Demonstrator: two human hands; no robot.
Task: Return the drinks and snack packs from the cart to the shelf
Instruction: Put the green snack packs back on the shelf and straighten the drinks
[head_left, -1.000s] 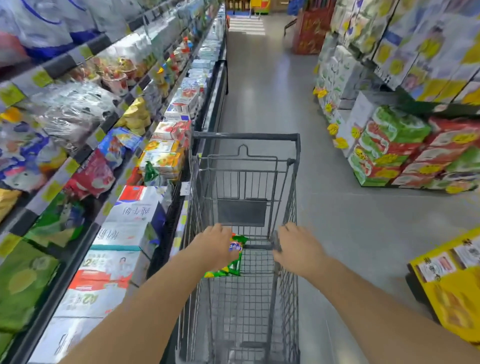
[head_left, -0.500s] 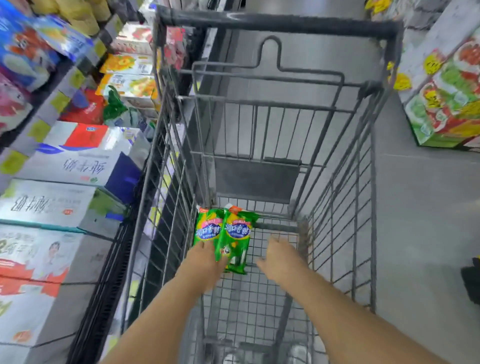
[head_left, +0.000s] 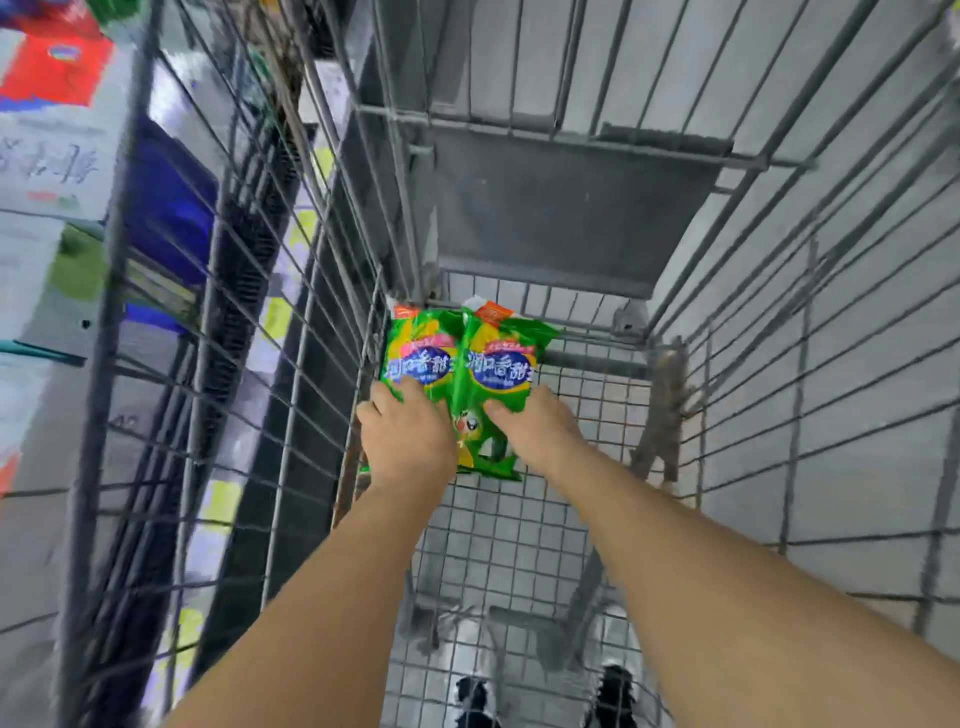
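Closest to the camera are two bare forearms reaching down into a wire shopping cart (head_left: 753, 364), with a pair of dark shoes (head_left: 613, 696) showing through the mesh floor below them. The left hand (head_left: 408, 441) sits on the lower part of the left snack pack (head_left: 418, 353), and the right hand (head_left: 540, 434) is on the lower right edge of the right snack pack (head_left: 501, 364). Can't really tell if the fingers are curled around the packs or just pressing flat on them, since only the backs of the hands show. Both packs are green with blue oval labels, lying side by side and touching, on the cart floor in the far left corner, against the left wall. Just past them is a grey panel (head_left: 561, 218) on the cart's front wall. Off to the left, through the wires, there's the shelf (head_left: 62, 156) stacked with white and blue boxes, all pretty blurry.
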